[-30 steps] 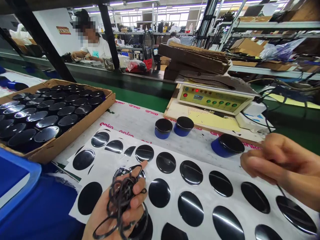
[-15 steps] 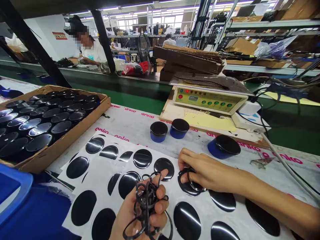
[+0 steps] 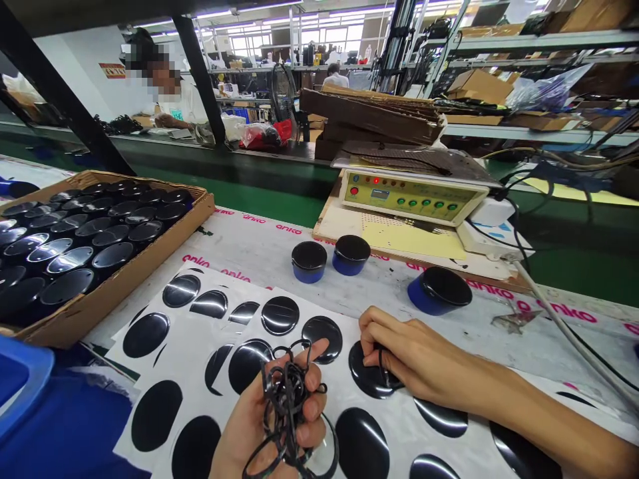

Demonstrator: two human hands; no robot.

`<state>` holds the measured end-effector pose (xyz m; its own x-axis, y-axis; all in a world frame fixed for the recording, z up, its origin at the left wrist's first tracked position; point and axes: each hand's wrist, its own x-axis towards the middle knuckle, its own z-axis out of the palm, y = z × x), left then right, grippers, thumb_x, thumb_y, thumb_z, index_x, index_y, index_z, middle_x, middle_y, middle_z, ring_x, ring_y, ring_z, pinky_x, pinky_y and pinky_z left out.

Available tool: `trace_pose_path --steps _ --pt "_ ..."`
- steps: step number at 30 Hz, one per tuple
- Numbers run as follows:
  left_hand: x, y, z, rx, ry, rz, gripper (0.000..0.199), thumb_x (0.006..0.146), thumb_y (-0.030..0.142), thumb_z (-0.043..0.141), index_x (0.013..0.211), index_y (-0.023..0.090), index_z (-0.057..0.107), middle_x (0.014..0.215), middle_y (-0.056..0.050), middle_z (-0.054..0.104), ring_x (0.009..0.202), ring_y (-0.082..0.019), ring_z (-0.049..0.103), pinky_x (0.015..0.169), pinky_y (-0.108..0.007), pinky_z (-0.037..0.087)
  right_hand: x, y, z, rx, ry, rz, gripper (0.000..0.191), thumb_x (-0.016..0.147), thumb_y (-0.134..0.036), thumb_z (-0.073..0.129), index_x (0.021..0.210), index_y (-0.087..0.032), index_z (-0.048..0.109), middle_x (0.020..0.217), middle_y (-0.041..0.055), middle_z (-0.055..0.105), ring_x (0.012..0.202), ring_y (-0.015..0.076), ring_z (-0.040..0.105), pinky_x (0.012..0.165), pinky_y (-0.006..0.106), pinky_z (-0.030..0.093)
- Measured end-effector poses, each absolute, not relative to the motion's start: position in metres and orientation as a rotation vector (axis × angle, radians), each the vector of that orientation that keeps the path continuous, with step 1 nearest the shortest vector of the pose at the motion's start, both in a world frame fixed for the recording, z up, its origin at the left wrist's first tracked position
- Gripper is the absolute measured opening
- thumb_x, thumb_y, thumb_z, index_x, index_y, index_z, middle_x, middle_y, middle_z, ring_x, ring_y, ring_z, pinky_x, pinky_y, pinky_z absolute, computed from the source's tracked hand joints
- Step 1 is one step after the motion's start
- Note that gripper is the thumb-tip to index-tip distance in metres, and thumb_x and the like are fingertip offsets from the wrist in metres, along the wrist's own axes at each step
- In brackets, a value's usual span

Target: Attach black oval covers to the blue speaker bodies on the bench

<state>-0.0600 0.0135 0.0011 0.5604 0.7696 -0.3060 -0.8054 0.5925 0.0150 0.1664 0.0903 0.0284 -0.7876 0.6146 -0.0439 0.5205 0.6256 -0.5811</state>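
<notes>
My left hand (image 3: 287, 412) is closed around a tangled bunch of thin black bands (image 3: 287, 399), some of them hanging as loops below the fingers. To its right, my right hand (image 3: 394, 349) pinches a thin black band (image 3: 382, 364) with fingertips pointing down. That band is over a glossy black disc (image 3: 360, 369) on a white sheet (image 3: 319, 379); whether it touches the disc is hidden by the fingers. Several more round black discs (image 3: 362, 442) lie on the sheet and on overlapping white sheets (image 3: 192, 346) to the left.
Beyond my hands stand three blue pots with black tops (image 3: 309, 261). A cardboard tray (image 3: 154, 266) of similar pots is at left, above a blue bin (image 3: 30, 372). Behind are a control box (image 3: 407, 198) and a cable (image 3: 574, 332). A person (image 3: 174, 106) sits across the line.
My right fingers and their band have shifted slightly on the disc; the band now stands more upright. My left hand keeps its bunch. The whole view has swung a little.
</notes>
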Motion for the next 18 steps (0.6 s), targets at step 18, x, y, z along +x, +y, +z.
trace_pose_path --steps 18 --pt "-0.062 0.013 0.001 -0.102 0.341 1.009 0.039 0.084 0.018 0.062 0.117 -0.001 0.057 0.080 -0.007 0.063 0.065 -0.013 0.060 0.053 -0.018 0.047 0.176 0.093 0.034 -0.627 -2.889 0.469 0.026 0.086 -0.001 0.034 0.094 -0.020 0.050 0.095 0.0048 0.056 0.073 0.0152 0.054 0.063 0.027 0.042"
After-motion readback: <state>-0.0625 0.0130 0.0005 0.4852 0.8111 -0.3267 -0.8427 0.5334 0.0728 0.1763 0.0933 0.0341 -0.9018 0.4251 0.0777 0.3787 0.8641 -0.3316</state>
